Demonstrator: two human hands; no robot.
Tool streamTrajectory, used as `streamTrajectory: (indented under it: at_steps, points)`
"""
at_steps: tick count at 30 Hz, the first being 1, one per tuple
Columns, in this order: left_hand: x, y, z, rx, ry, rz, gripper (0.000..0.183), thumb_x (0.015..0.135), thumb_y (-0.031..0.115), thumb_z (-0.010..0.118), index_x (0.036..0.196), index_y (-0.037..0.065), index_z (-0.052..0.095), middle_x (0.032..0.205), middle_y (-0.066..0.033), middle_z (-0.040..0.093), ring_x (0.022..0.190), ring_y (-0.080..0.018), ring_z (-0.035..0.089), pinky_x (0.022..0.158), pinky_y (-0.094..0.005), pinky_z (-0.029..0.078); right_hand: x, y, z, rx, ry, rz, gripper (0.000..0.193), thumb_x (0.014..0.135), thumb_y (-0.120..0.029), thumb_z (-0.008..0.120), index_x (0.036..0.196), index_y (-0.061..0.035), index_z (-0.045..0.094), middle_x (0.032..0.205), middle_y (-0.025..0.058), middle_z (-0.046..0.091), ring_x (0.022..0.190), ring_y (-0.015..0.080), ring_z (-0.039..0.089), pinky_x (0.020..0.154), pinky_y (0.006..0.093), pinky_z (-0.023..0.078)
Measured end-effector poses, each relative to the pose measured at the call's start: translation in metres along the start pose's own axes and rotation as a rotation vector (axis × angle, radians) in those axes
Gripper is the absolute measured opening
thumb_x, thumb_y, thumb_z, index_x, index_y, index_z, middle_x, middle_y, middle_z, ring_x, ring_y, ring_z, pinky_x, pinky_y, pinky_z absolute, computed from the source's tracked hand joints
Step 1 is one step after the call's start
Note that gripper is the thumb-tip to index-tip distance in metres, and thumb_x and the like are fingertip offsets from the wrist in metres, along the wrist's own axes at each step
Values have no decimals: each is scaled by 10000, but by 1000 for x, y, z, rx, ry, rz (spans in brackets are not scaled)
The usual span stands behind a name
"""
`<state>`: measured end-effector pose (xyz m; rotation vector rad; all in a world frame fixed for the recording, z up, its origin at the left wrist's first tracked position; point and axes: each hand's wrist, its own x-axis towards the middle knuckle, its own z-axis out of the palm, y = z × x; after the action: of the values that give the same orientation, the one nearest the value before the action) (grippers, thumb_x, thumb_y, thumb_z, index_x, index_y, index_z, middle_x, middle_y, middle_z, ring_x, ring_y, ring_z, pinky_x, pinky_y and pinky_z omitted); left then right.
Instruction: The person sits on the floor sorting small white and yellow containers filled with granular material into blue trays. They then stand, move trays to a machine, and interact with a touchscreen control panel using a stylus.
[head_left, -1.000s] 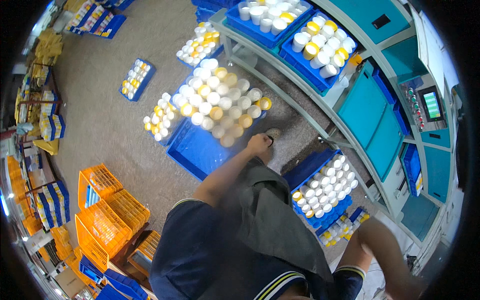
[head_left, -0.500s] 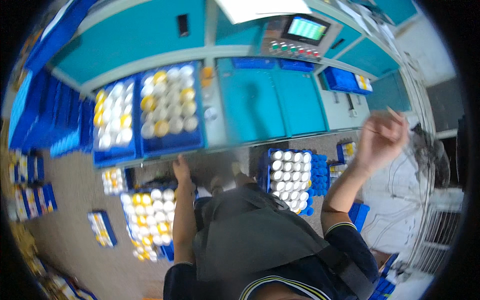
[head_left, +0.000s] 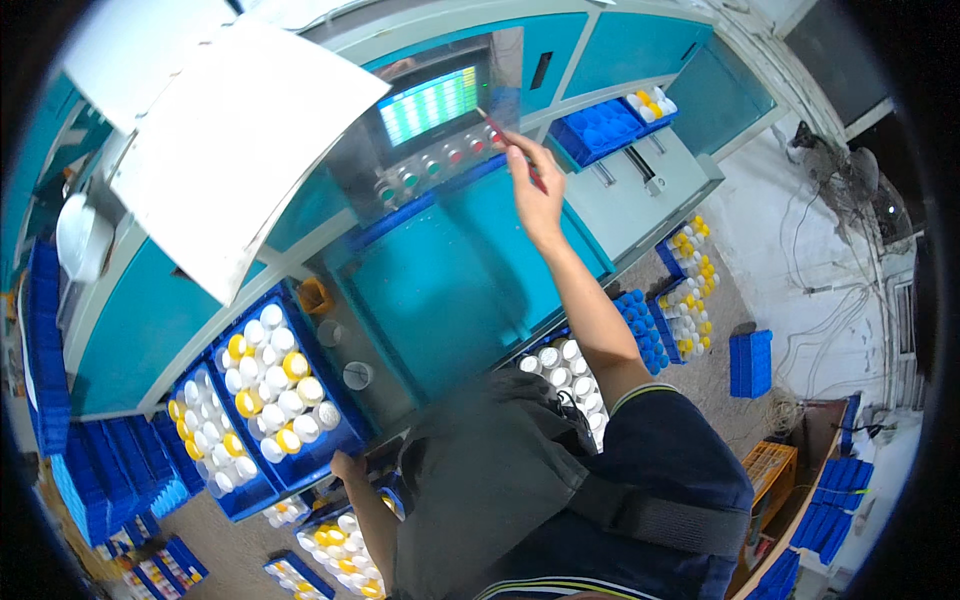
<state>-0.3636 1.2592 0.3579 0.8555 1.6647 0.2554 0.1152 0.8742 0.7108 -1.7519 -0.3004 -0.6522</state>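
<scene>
My right hand (head_left: 540, 195) is raised over the bench, its fingers closed around a slim dark-red, pencil-like stick (head_left: 535, 178) with a pale tip. That tip is at the right edge of a lit screen (head_left: 430, 105), set in a metal control panel above a row of green and red buttons (head_left: 431, 166). Whether it touches the screen cannot be told. Low at the bench's front edge is my left hand (head_left: 348, 466), beside a blue crate (head_left: 349, 436) of white- and yellow-capped containers. The fingers of this hand are mostly hidden.
White sheets (head_left: 235, 140) hang over the panel's left side. Teal trays (head_left: 425, 290) lie sunken in the bench. A blue crate (head_left: 595, 132) sits at its back right. More crates of capped containers (head_left: 690, 310) stand on the floor, and stacked blue trays (head_left: 110, 470) rise at left.
My view has turned and come closer to the panel. The right hand, lifted far to the right before, is now at the screen with the red stick. My left hand stays low by the bench edge.
</scene>
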Motion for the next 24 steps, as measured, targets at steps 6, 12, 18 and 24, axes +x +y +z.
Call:
streamTrajectory:
  at_steps: [6,12,18,24]
  points:
    - [-41,22,9,195,137,-110,351,932,367,487,1032,45,582,749,-109,631,638,-285,654,541,-440,479,33,25,20,10,74,-63,190,920,-144,655,1081,-61,716,956,59,744,922,212,630,857,349,472]
    - [-61,31,13,230,158,-122,351,944,375,467,1022,54,586,790,-109,659,600,-257,643,528,-410,447,41,35,24,-11,54,-65,192,917,-130,654,1087,-66,715,952,53,743,926,201,629,865,335,457]
    - [-63,26,2,255,66,-110,400,976,435,462,1079,66,576,793,-88,671,599,-242,651,518,-384,468,39,18,20,146,30,12,208,908,-150,666,1099,-80,711,944,40,740,937,203,613,882,349,428]
    - [-56,32,-2,386,50,-190,432,986,471,440,1076,75,585,790,-70,683,610,-206,663,529,-359,488,48,2,19,-24,-99,-128,201,937,-129,628,1098,-41,708,970,54,741,956,172,606,888,336,449]
